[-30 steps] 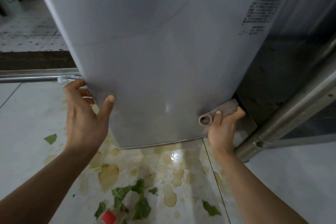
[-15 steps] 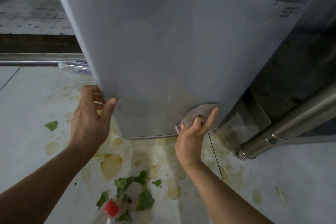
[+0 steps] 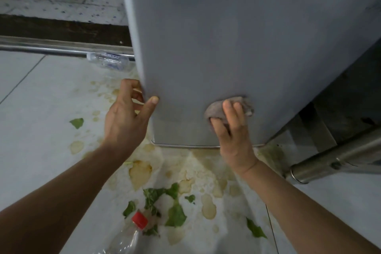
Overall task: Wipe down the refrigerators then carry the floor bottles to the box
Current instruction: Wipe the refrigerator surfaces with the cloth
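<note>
A grey refrigerator (image 3: 237, 37) fills the upper middle of the head view. My right hand (image 3: 233, 130) presses a crumpled grey-brown cloth (image 3: 216, 109) flat against its lower front. My left hand (image 3: 127, 115) grips the refrigerator's lower left edge, thumb on the front face. A clear bottle with a blue label (image 3: 108, 61) lies on the floor behind that edge. Another clear bottle with a red cap (image 3: 132, 233) lies near the bottom, between my arms.
The white tiled floor (image 3: 37, 109) carries yellowish stains (image 3: 140, 173) and green leaf scraps (image 3: 175, 214) in front of the refrigerator. A metal rail (image 3: 41, 46) runs along the left. A thick steel pipe (image 3: 334, 161) slants at the lower right.
My right hand has slid the cloth leftward across the refrigerator's lower front, from its right corner toward the middle. My left hand keeps its hold. The view has dropped closer to the floor.
</note>
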